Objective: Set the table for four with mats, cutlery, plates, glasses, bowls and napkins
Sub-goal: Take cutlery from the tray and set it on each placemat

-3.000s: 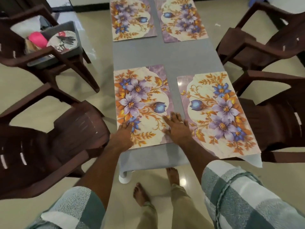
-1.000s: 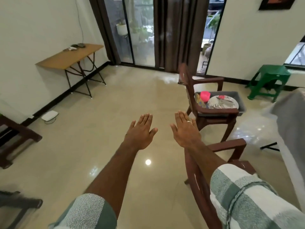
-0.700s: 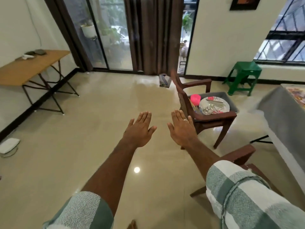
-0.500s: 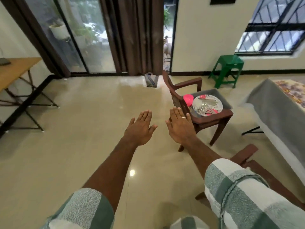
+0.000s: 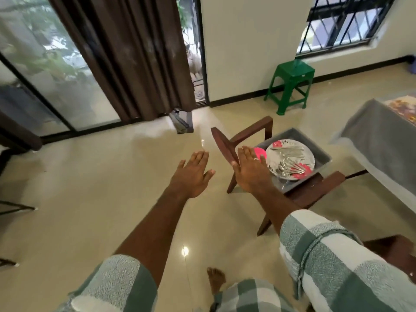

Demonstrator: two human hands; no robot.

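Both hands, left (image 5: pixel 193 174) and right (image 5: pixel 251 171), are flat and empty. Reach right to the tub (image 5: pixel 320 154) on the chair (image 5: pixel 315 190); lift the plate (image 5: pixel 290 159) level so the cutlery (image 5: pixel 287 164) stays on.

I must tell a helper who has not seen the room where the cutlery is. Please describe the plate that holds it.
Find the green stool under the barred window; the brown chair in front of it carries a grey tub on its seat. The plate lies on top in that tub. It is round and white with pink flowers, with a heap of steel cutlery on it, beside a plain pink thing.
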